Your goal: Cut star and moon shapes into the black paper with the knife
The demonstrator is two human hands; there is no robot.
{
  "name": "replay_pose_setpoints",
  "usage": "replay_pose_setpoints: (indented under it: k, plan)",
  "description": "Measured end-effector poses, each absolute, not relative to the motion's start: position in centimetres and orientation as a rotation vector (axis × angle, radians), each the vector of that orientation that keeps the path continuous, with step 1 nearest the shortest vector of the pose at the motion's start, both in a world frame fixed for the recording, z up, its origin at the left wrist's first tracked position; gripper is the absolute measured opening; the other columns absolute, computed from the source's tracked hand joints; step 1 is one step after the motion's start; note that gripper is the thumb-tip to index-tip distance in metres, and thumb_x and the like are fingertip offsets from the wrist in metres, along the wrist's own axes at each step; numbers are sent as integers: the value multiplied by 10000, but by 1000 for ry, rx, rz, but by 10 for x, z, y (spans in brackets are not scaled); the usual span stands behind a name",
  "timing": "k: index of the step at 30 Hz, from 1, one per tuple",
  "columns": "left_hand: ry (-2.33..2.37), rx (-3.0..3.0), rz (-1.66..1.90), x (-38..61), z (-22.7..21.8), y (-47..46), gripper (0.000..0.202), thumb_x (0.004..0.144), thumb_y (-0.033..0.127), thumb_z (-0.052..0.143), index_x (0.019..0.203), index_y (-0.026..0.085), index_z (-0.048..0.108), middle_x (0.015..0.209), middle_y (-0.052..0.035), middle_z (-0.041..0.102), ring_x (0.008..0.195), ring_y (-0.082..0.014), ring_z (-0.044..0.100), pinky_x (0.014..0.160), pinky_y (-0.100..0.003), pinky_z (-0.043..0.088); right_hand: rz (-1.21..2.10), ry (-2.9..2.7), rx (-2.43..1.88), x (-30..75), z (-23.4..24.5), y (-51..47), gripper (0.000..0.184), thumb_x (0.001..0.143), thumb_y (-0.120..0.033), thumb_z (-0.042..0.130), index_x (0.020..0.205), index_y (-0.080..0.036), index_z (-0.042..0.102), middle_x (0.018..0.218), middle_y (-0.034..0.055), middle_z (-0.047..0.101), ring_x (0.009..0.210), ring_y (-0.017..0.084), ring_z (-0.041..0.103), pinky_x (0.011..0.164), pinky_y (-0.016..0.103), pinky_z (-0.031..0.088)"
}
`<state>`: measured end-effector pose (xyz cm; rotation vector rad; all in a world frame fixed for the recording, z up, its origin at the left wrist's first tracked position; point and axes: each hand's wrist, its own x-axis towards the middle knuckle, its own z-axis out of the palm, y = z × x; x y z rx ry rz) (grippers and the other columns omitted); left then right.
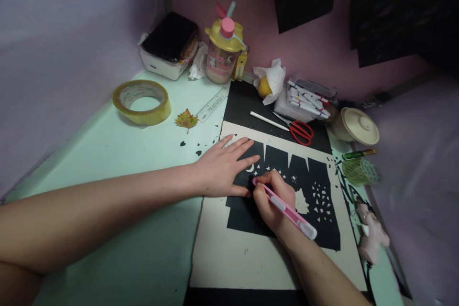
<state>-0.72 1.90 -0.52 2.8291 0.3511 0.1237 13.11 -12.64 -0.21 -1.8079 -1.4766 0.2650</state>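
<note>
A black paper sheet (315, 186) with small cut-out stars, a moon and other shapes lies on a cream board (229, 248). My left hand (224, 167) lies flat with fingers stretched out on the sheet's left edge, pressing it down. Just right of it, my right hand (272, 198) is closed round a pink craft knife (287, 208), whose tip touches the black paper near the moon cut-out.
Red-handled scissors (299, 130) and a white stick (268, 121) lie behind the board. A tape roll (141, 102), a dry leaf (186, 118), a ruler (211, 104), a bottle (224, 50), markers (306, 98), a lidded bowl (356, 125) and a second tape roll (360, 170) ring the desk.
</note>
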Motion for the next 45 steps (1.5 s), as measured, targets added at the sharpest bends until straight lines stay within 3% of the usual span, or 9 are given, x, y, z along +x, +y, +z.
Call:
replay_pose_setpoints:
  k: [16,28,35,45]
  plan:
    - [352,2831,138,-7,-7,19,855,836,753,503,1502,237,357,1625,-119,157,1511,-288,106,1210,-485,34,233,-1386,-1859,128,-1,-125,69,827,-196,549,768,-215,581,605,-37,627,470,114,546,485,219,424]
    - [358,2825,119,-7,-5,19,831,839,705,530,1503,237,357,1628,-95,156,1509,-300,114,1213,-478,23,193,-1532,-1801,131,-2,-125,48,853,-181,544,838,-223,564,701,-19,660,524,120,594,515,223,456]
    - [359,2840,125,-7,-7,18,822,830,678,549,1501,243,359,1625,-118,152,1514,-273,100,1210,-479,32,150,-1547,-1780,128,-1,-122,68,821,-152,564,817,-220,562,688,-22,660,524,115,599,513,217,456]
    - [355,2816,140,-7,-6,18,812,848,702,515,1494,228,380,1626,-103,161,1506,-304,128,1211,-477,20,113,-1599,-1827,125,4,-120,100,817,-136,522,769,-224,526,631,-26,603,509,123,560,512,231,440]
